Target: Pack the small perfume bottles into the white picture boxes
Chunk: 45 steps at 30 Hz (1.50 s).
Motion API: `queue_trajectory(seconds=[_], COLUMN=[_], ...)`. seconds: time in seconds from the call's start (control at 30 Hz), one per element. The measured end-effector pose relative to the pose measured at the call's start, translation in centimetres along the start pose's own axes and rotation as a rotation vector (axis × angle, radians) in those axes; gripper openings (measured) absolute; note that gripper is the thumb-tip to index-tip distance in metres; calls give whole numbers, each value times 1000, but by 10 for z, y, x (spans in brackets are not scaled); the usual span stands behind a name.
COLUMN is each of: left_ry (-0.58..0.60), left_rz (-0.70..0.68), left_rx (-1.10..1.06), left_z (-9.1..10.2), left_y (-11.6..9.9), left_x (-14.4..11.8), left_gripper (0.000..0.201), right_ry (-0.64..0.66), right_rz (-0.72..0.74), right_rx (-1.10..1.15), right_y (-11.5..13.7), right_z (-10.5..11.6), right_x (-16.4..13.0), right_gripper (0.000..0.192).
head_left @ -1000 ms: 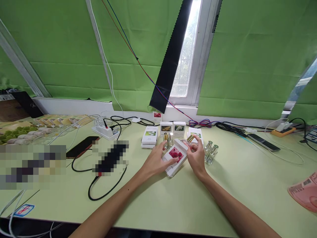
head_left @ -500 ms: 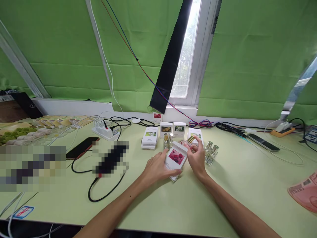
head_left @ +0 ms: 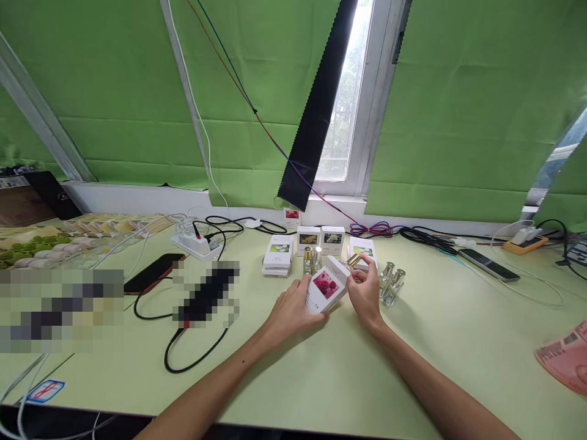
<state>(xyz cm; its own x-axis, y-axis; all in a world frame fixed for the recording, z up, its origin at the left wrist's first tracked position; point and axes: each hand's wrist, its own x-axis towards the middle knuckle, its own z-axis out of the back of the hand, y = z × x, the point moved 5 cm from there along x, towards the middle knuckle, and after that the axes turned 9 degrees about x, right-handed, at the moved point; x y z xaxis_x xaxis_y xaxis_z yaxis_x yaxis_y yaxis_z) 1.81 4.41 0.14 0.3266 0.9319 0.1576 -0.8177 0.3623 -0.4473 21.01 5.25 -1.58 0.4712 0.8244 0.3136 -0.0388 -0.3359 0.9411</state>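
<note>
My left hand (head_left: 291, 305) is wrapped round a white box (head_left: 323, 287) with red roses printed on its front. The box is tilted, its top end leaning towards my right hand (head_left: 364, 293). Closed at the upper edge of that box, the right fingers pinch a small gold-capped perfume bottle (head_left: 353, 260), whose glass body is mostly hidden. Just behind the rose box stand a gold-capped bottle (head_left: 307, 260) and a silver-capped bottle (head_left: 317, 259). Right of my right hand are two more clear bottles (head_left: 392, 287) with metallic caps.
White flower-print boxes (head_left: 277, 256) lie stacked at the left, and two upright boxes (head_left: 320, 240) stand behind. Another box (head_left: 355, 245) lies partly behind my right hand. Phones (head_left: 488, 264), a power strip (head_left: 195, 244), cables and a pink banknote (head_left: 566, 360) lie further out.
The rose box has turned and risen slightly in my left hand, its lower end shifting left. My right hand stays almost in place, and the bottle's glass shows less.
</note>
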Motion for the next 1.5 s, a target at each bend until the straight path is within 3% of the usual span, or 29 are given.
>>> queue_trajectory(seconds=[0.2,0.57,1.27,1.5], left_ry=[3,-25,-41,-50], left_rz=[25,28,13,14], left_rx=[-28,-96,-120,-129], left_z=[-1,-2,-3,-4], left_y=[-1,9,11,12], left_x=[-1,6,10,10], left_gripper=[54,65,53,52], right_ry=[1,28,10,8], right_rz=[-55,-73,-177,-175], right_rx=[30,61,63,22], right_y=[-6,-9,-17,-26], right_z=[0,-4,-3,-3], right_x=[0,-2,0,2], right_gripper=[64,54,48,32])
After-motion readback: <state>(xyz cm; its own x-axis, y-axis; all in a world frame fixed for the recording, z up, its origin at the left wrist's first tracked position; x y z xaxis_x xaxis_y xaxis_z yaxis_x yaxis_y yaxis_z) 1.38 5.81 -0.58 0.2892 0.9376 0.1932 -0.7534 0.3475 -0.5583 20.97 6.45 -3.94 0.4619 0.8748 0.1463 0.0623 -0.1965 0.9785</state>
